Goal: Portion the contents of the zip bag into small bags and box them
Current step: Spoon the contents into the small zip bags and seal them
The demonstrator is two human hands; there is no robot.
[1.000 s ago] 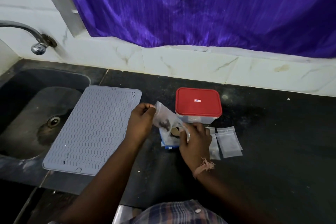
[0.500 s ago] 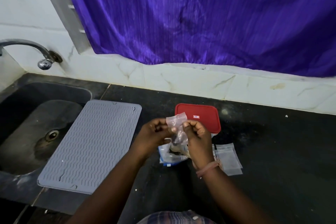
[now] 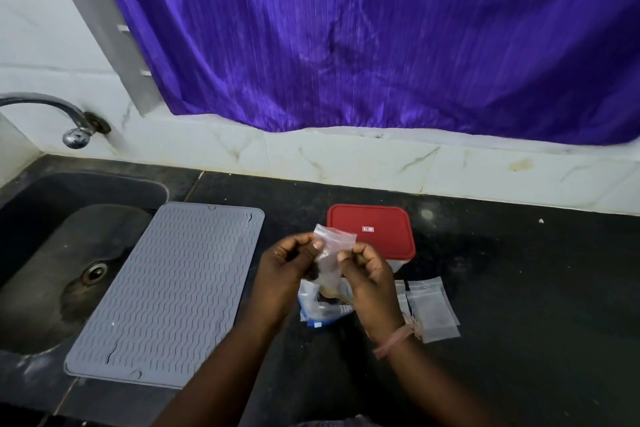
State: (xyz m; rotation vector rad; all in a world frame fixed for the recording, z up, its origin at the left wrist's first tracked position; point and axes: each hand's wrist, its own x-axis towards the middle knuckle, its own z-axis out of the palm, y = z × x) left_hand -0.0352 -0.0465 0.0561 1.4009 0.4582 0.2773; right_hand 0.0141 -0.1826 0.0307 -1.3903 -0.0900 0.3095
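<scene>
Black stone counter [image 3: 519, 288] under a purple curtain [image 3: 381, 38]. Both hands pinch a small clear bag [image 3: 334, 253] of dark bits above the zip bag [image 3: 320, 308]: left hand [image 3: 287, 267] and right hand [image 3: 367, 274], fingers closed on its upper edges. Behind it, the red-lidded box [image 3: 372, 230]; empty small bags [image 3: 431, 308] lie at right.

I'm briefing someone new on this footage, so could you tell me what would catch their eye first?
A large purple curtain fills the upper part of the view above the black counter. At centre, the left hand and right hand pinch a small clear bag with something dark inside, in front of a red-lidded box. A grey ribbed mat lies left, by the sink.
</scene>
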